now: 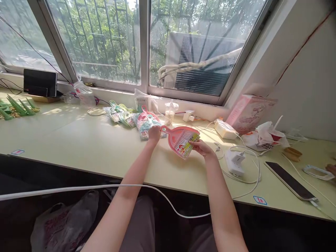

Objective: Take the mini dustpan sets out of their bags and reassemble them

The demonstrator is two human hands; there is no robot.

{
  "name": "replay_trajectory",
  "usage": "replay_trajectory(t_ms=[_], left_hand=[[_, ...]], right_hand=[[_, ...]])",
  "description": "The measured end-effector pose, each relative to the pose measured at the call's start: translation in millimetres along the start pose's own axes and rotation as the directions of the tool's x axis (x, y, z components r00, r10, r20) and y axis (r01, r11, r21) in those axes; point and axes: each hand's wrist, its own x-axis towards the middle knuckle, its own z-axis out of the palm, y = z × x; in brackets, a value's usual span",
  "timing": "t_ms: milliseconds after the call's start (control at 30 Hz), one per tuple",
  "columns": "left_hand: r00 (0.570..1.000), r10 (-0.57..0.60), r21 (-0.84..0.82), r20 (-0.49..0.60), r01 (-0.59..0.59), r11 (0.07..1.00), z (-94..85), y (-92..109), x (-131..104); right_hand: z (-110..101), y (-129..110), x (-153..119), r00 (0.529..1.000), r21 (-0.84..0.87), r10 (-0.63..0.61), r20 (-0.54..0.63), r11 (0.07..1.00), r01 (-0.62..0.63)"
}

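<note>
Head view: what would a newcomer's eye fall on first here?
Probably the pink dustpan with its bright label card, held over the table's middle by the right hand, with the left hand at its handle end. Next might come the bright windows behind the table, with greenery outside, and the pink box against the wall at the table's right rear.

Bright daylight through the wide grey-framed glass window dapples the far edge of the pale green flat-topped desk; deep shadow lies below its near edge.
</note>
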Motion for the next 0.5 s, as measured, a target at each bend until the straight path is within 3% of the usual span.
replay_trajectory(t_ms=[267, 500], left_hand=[[0.999, -0.002, -0.114, -0.050, -0.003, 0.994, -0.8, 3, -4], [0.986, 0.151, -0.242, -0.069, -0.164, 0.956, -11.7, 19, -10]], right_hand=[[2, -6, 4, 0.969, 0.041, -0.046, -0.243, 0.998, 0.057], [13, -6, -3, 0.998, -0.017, -0.060, 0.008, 0.998, 0.060]])
